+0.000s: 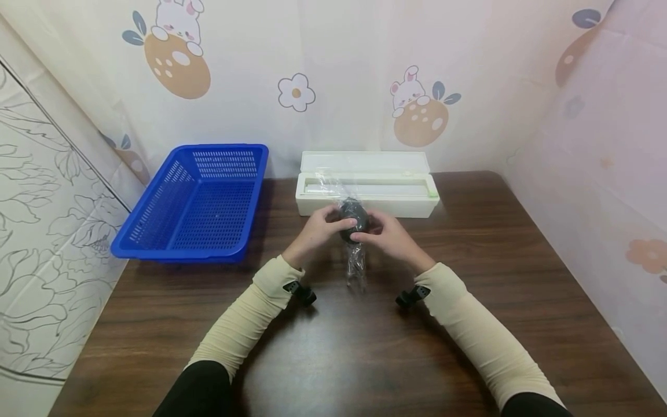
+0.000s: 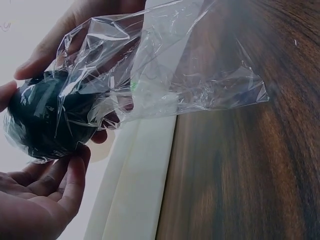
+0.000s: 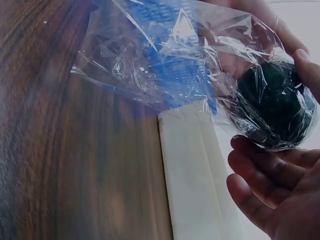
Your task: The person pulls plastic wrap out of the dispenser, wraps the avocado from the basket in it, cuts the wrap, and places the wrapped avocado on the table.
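Dark round object: it sits wrapped in clear film (image 1: 356,267), raised between the hands, in front of the white lidded box (image 1: 411,208); its exact kind is unclear.
Left hand (image 1: 319,227): thumb and curled fingers pinch the dark round object (image 1: 354,209) from its left side.
Right hand (image 1: 391,233): thumb and fingers pinch its right side.
Wrapping: apparently under way; loose film juts out at both ends.
Loose ends: the next move probably calls for smoothing and tucking these snugly; slack film could crumple.

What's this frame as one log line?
left hand: holds dark round item; right hand: holds same item; clear film: around item, loose tail; white box: lid open; blue basket: left of box
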`<state>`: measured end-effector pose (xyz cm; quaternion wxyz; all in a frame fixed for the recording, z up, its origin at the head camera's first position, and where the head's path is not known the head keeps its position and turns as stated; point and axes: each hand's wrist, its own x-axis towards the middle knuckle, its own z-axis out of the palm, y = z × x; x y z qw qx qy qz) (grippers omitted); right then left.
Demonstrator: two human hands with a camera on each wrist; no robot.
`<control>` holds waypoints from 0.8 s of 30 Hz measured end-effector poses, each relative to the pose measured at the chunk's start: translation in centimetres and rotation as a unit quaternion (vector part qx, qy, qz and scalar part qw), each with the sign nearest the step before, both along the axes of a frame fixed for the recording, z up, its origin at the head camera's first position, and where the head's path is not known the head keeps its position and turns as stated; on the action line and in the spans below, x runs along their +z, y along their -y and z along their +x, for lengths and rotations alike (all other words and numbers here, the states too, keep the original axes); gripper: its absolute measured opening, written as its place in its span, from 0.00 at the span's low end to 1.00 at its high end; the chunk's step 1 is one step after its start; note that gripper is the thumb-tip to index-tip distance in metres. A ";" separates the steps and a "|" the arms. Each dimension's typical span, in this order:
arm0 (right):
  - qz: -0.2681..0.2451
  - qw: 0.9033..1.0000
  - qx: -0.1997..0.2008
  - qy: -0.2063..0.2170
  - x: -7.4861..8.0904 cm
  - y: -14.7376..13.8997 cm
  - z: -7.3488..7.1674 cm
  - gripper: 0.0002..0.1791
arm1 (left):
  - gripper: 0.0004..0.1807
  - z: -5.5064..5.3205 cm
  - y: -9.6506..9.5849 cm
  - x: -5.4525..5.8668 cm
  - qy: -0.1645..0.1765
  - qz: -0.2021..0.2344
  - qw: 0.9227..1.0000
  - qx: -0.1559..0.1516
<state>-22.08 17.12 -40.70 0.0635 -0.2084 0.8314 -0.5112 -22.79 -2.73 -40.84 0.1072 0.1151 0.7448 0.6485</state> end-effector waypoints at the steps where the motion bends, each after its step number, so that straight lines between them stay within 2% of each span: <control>1: -0.003 1.000 -0.002 0.002 0.0 0.1 0.0 0.26 | 0.25 0.0 0.0 0.0 0.000 0.000 1.000 -0.002; 11: -0.011 1.000 -0.028 0.006 -0.5 0.0 0.0 0.25 | 0.24 0.0 0.2 0.0 0.009 -0.022 1.000 -0.014; 17: -0.035 0.999 -0.032 0.016 -0.3 -0.1 0.1 0.28 | 0.26 -0.3 0.6 0.2 -0.005 -0.046 0.999 -0.025; 21: -0.042 0.998 -0.032 0.024 -0.1 -0.3 0.3 0.28 | 0.27 -0.7 1.2 0.4 -0.017 -0.030 0.999 -0.034; 24: -0.042 0.998 -0.029 0.026 -0.1 -0.3 0.4 0.28 | 0.25 -1.1 1.8 0.6 -0.037 -0.002 0.999 -0.029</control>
